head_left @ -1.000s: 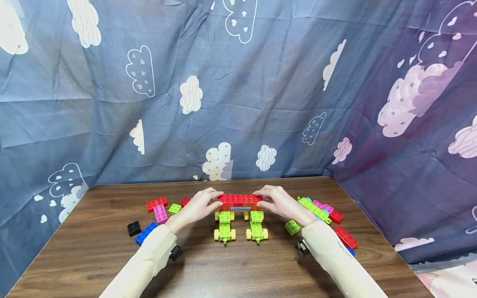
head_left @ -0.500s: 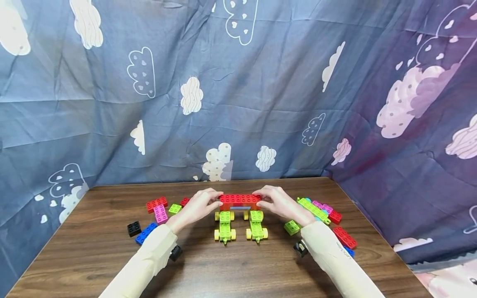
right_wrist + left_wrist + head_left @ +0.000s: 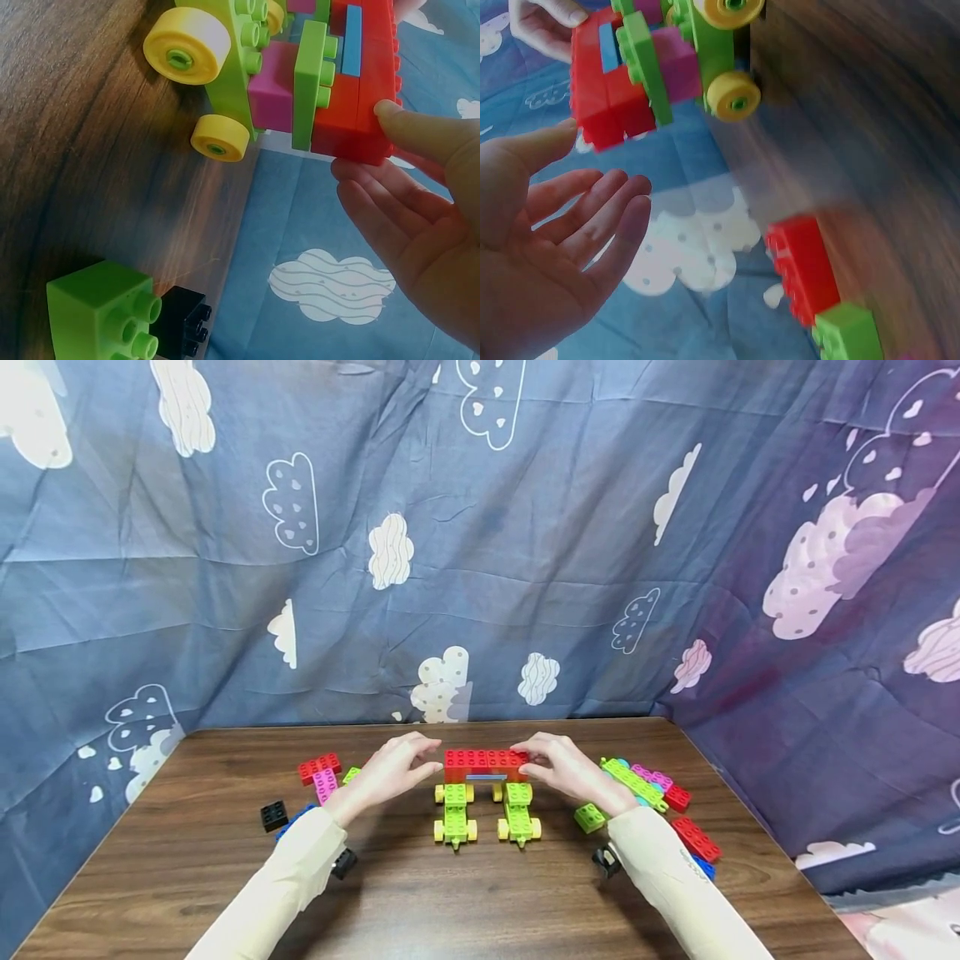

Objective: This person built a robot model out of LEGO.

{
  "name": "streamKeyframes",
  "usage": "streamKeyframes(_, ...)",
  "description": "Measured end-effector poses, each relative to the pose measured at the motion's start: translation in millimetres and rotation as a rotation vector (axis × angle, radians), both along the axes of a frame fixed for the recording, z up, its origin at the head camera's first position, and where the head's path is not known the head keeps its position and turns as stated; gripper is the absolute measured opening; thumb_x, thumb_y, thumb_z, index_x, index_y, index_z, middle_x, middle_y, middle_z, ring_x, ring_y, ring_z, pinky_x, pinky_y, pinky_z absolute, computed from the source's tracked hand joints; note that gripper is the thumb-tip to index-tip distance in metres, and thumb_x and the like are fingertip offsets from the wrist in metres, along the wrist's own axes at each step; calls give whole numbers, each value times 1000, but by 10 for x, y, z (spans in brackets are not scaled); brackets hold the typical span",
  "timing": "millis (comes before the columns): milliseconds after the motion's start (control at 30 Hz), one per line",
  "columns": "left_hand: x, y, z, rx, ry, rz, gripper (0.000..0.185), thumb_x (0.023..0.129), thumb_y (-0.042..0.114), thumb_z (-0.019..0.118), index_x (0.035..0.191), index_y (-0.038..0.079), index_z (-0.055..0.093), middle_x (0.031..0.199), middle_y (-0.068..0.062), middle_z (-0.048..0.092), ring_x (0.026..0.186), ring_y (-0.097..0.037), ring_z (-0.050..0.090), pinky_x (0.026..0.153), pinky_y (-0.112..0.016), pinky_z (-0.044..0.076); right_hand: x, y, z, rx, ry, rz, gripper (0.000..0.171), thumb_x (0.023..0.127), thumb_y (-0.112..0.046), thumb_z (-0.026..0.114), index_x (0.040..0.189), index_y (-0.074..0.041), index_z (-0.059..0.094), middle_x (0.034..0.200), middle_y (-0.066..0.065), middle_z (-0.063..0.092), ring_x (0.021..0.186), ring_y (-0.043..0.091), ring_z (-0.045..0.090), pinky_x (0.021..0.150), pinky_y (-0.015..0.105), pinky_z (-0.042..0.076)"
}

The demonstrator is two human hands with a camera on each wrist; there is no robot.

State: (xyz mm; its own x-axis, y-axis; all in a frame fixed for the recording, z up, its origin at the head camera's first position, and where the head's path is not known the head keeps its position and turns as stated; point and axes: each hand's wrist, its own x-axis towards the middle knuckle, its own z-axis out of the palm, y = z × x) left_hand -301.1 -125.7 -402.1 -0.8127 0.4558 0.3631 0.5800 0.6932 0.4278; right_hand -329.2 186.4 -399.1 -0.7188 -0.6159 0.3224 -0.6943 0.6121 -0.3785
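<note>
In the head view, a red brick beam (image 3: 468, 762) bridges two lime wheeled bases (image 3: 455, 822) with yellow wheels. The right wrist view shows a magenta brick (image 3: 271, 86) and a lime piece (image 3: 307, 86) stacked beneath the red bricks (image 3: 349, 124), beside a blue strip (image 3: 352, 41). My right hand (image 3: 558, 764) pinches the beam's right end, thumb on its near face and fingers round the end. Beside the left end, my left hand (image 3: 393, 772) holds nothing. Its fingers (image 3: 607, 199) are spread and loosely bent, the thumb tip very near the red brick.
Left on the wooden table (image 3: 480, 902) lie a black brick (image 3: 274, 815), a red brick (image 3: 319, 768) and a magenta brick (image 3: 325, 786). At right are a lime brick (image 3: 589, 817), a long lime piece (image 3: 633, 783) and red bricks (image 3: 696, 838). A curtain (image 3: 480, 552) hangs behind.
My left hand has let go of the beam's left end and drawn slightly left. My right hand keeps its place on the right end; the beam and wheeled bases stand as before.
</note>
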Motion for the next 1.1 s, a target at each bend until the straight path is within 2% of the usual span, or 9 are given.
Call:
streamKeyframes(300,93,-468,32,-11,83,15,31,90,18,72,117,1,69,111,-13,71,97,-27,71,87,-44,56,12,53,5,-3,17,0,31,91,-11,71,120,-3,69,108,10,71,92,20,68,83,36,58)
streamKeyframes(567,216,-1145,-59,-46,127,23,23,86,11,75,105,-1,72,98,-13,73,86,-28,71,76,-42,58,12,20,13,4,-10,18,32,92,-13,69,123,-3,68,111,11,70,95,25,69,85,41,58)
streamKeyframes(667,271,-1385,-116,-38,111,63,21,85,9,75,103,-1,72,97,-13,73,86,-29,71,75,-41,58,6,1,16,11,-24,22,33,93,-14,68,124,-3,67,113,12,69,97,26,69,87,43,57)
streamKeyframes(867,329,-1710,-254,-39,14,136,23,82,12,78,100,-2,72,95,-13,73,84,-29,70,72,-38,59,0,-5,15,26,-25,12,33,94,-15,68,125,-5,67,113,10,69,98,23,69,87,41,57)
streamKeyframes(967,347,-1817,-298,-75,-23,171,23,80,15,80,96,1,73,93,-10,74,84,-27,71,73,-39,59,-2,-3,8,23,-19,13,33,94,-15,68,124,-5,67,111,9,69,96,22,69,86,40,58)
streamKeyframes(1100,359,-1945,-313,-139,-77,185,20,78,16,82,91,3,73,89,-7,75,81,-24,72,72,-37,58,-1,-7,3,19,-12,13,33,93,-15,69,124,-5,67,109,8,69,95,21,69,85,37,58)
